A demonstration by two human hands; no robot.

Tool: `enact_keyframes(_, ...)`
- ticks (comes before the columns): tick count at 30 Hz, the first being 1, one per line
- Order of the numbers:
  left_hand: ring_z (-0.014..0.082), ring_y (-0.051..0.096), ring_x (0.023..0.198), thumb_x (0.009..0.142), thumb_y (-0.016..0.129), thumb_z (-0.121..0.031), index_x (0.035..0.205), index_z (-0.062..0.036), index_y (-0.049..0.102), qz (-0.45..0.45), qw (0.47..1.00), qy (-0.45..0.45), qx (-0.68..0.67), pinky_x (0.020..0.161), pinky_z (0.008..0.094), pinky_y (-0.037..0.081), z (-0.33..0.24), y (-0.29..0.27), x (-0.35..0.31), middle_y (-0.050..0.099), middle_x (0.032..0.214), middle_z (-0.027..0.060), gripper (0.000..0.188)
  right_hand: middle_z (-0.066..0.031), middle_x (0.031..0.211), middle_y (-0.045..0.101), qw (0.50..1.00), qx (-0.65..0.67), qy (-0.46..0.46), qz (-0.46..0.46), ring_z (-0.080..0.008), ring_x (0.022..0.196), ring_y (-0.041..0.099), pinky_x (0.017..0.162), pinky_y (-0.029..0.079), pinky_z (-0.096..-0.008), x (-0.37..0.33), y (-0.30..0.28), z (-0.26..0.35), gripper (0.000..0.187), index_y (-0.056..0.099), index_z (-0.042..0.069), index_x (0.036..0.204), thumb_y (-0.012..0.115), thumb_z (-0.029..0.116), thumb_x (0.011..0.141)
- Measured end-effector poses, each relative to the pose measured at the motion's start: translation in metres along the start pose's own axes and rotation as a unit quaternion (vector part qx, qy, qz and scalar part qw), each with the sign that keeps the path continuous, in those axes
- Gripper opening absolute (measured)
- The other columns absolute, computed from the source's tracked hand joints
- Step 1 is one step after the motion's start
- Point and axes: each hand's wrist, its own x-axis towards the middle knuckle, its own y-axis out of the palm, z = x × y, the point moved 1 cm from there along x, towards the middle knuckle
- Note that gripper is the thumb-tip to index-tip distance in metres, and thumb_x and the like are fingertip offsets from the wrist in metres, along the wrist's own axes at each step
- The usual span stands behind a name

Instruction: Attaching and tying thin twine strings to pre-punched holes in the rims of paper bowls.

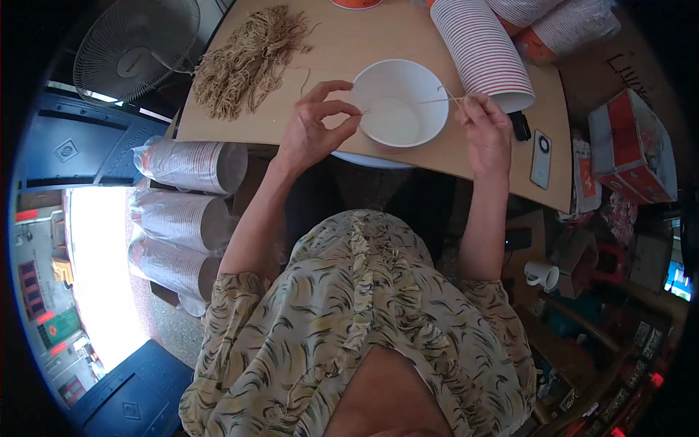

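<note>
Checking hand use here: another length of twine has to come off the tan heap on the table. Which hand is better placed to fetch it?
Probably the left hand: the twine heap lies up-left, on its side. The right hand sits beyond the white bowl, pinching the strand's other end.

Single head-worn fisheye view, looking steeply down past the chest onto the near wooden table (378,44).

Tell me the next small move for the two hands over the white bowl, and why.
Probably lower the string onto the bowl's rim. The left hand and right hand each pinch one end, holding it taut across the bowl's open mouth, apparently just above it.
</note>
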Motion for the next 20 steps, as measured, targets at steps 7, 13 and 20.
enact_keyframes(7,0.0401,0.063,0.117,0.076,0.080,-0.025,0.142,-0.0015,0.045,0.020,0.988,-0.061,0.142,0.097,0.0464,0.053,-0.010,0.024,0.011,0.063,0.129,0.0232,0.078,-0.0026,0.082,0.064,0.996,-0.032,-0.021,0.083,-0.0095,0.074,0.057,0.071,0.047,-0.0237,-0.012,0.016,-0.012,0.012,0.070,-0.002,0.100,0.068,0.008,0.094)
enact_keyframes(13,0.0385,0.070,0.094,0.085,0.071,-0.017,0.122,-0.0083,0.066,0.022,0.967,-0.091,0.236,0.081,0.0471,0.056,0.007,0.043,0.039,0.072,0.109,0.0156,0.038,-0.0024,0.086,0.068,0.967,-0.142,0.007,0.211,-0.0080,0.078,0.062,0.074,0.051,-0.0242,-0.021,0.058,0.009,0.010,0.071,-0.003,0.098,0.071,0.006,0.093)
enact_keyframes(20,0.0277,0.075,0.089,0.093,0.068,-0.015,0.109,-0.0048,0.072,-0.108,0.986,-0.113,-0.055,0.075,0.0423,0.057,0.029,0.030,0.038,0.074,0.094,0.0183,0.019,-0.0140,0.129,0.065,0.937,-0.296,-0.080,0.169,-0.0165,0.103,0.066,0.087,0.056,-0.0313,-0.047,0.071,0.040,0.038,0.064,0.009,0.133,0.069,0.010,0.095)
